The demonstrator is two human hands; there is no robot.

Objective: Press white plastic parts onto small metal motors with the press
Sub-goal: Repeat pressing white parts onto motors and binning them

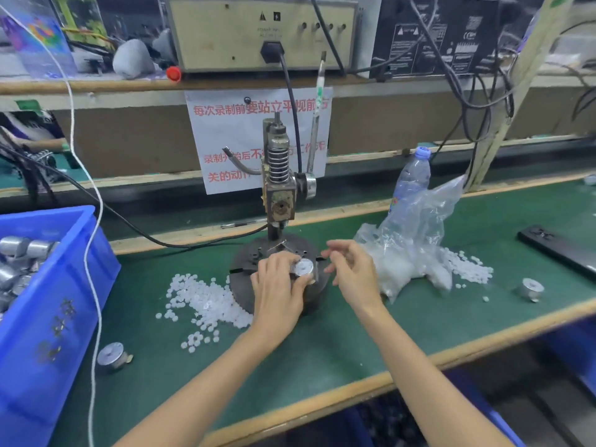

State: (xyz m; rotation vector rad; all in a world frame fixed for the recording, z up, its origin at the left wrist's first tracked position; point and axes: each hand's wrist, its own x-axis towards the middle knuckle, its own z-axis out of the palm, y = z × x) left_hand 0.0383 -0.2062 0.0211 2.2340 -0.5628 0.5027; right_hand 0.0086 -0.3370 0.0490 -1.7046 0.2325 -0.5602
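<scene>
My left hand (277,285) grips a small round metal motor (303,267) over the dark round base (245,269) of the hand press (280,188). My right hand (351,269) hovers just right of the motor with fingers curled; whether its fingertips pinch a white part is too blurred to tell. A heap of small white plastic parts (203,301) lies left of the base. More white parts (467,266) spill from a clear plastic bag (416,240) on the right.
A blue bin (64,285) with several motors stands at the left. Loose motors lie at the front left (113,356) and at the right (530,288). A water bottle (412,179) stands behind the bag. A black flat part (558,250) lies far right.
</scene>
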